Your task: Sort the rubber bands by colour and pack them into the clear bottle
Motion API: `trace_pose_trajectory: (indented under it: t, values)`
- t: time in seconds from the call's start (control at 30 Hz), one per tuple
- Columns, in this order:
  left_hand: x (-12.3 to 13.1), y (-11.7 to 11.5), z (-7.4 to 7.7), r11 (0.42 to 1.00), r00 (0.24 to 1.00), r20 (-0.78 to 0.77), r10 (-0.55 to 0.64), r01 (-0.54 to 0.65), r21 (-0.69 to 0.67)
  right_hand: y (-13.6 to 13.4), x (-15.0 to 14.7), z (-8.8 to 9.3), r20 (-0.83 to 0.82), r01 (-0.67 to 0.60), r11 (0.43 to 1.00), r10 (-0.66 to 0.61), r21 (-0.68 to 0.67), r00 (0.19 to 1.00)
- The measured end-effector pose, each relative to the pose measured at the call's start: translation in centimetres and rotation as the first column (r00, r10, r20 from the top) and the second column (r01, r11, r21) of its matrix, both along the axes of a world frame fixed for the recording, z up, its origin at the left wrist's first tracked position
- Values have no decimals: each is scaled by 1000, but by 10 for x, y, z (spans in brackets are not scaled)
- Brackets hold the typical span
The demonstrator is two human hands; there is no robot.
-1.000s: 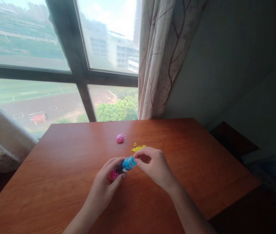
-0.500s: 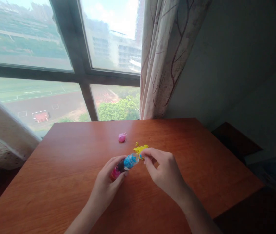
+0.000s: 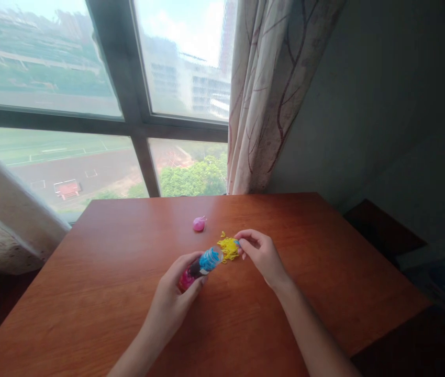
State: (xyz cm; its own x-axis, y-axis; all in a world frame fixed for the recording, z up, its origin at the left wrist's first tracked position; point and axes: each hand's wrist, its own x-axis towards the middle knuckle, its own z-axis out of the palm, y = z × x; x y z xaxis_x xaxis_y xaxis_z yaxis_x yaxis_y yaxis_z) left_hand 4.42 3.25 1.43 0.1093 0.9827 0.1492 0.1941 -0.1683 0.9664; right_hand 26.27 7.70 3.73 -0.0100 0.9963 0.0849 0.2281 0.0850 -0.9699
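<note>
My left hand is wrapped round a small clear bottle, tilted with its open mouth toward the upper right. Blue bands fill its upper part, a dark band circles the middle, and pink shows at the bottom. Just right of the mouth, apart from it, my right hand pinches a small blue rubber band between thumb and forefinger. Beneath and beside those fingertips lies a loose pile of yellow rubber bands on the table. A round pink cap rests farther back.
The brown wooden table reaches to the window at the back. A patterned curtain hangs behind its right half, and another curtain is at the left. A dark wall lies to the right.
My right hand has moved away from the bottle's mouth, up and to the right, with the blue band in its fingers. The left hand and bottle are nearly still; the view has shifted slightly.
</note>
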Motion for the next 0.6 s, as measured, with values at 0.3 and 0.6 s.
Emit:
trace_pose_trajectory:
  t: [0.3, 0.6]
  values:
    - [3, -3, 7, 1000, 1000, 3, -8, 8, 1, -15, -25, 51, 348, -305, 928, 218, 217, 912]
    - [0, -1, 4, 996, 993, 105, 48, -41, -74, 22, 0, 6, 430, -27, 976, -70, 215, 900]
